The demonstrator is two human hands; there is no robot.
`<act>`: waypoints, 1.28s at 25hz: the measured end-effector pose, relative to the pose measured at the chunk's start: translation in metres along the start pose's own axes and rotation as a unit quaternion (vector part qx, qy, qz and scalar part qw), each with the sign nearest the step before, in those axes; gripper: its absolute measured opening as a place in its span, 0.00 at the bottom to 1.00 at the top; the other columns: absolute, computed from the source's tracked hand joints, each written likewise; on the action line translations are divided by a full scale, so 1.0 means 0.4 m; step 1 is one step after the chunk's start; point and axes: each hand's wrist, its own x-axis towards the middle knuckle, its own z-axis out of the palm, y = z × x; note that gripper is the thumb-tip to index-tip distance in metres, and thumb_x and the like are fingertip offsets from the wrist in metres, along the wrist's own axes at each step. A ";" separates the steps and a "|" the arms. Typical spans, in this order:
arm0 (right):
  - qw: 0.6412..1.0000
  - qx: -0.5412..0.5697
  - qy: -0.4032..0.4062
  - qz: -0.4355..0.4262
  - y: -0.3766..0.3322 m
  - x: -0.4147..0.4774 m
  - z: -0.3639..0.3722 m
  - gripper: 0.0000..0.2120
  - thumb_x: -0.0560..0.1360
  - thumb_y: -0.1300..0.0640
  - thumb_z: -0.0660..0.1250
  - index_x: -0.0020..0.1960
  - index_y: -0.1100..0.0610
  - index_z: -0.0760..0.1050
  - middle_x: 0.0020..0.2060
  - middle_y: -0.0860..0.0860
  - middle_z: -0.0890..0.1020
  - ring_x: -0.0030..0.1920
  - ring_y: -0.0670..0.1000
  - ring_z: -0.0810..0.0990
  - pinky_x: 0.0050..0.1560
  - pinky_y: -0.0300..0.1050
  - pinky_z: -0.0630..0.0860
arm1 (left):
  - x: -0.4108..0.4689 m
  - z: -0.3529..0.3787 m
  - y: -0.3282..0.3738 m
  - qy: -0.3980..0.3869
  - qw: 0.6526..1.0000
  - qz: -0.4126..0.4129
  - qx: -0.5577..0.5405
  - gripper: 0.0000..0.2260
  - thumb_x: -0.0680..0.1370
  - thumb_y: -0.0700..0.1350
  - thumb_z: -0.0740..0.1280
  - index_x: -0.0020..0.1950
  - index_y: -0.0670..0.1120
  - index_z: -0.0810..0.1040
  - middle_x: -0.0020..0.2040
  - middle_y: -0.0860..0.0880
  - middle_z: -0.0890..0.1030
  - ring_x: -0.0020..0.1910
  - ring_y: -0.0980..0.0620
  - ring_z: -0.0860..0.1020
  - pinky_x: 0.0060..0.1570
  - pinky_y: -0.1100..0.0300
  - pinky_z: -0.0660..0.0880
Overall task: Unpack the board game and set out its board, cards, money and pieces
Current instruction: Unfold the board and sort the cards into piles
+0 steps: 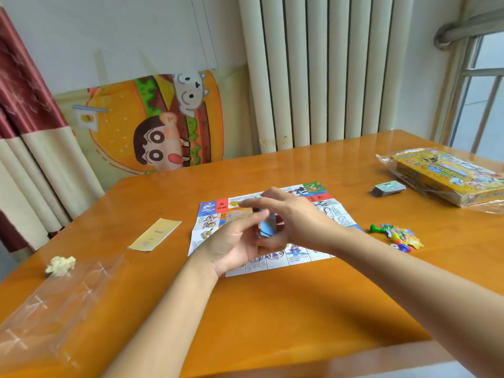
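The paper game board [210, 230] lies unfolded flat in the middle of the orange table [272, 309]. Above it my left hand [234, 246] and my right hand [294, 216] together hold a small stack of blue cards [266, 227], fingers curled round it. A dark stack of cards [387, 189] lies at the right. Plastic pawns and colourful cut-out pieces [398, 237] sit in a heap right of the board. The yellow game box [450, 178] rests in its clear wrapper at the far right.
A yellowish folded leaflet [154, 235] lies left of the board. A crumpled paper ball [60, 266] and a clear plastic bag [54, 304] lie at the near left. A radiator [327, 72] and a cartoon chair cover [161, 121] stand behind the table.
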 end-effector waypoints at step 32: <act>0.860 0.393 0.076 0.317 0.079 0.012 0.005 0.13 0.66 0.62 0.77 0.30 0.58 0.74 0.24 0.51 0.78 0.26 0.47 0.76 0.31 0.38 0.73 | 0.063 -0.028 -0.030 0.169 0.972 0.088 0.135 0.06 0.77 0.35 0.65 0.49 0.44 0.79 0.41 0.48 0.85 0.42 0.51 0.83 0.46 0.57 0.80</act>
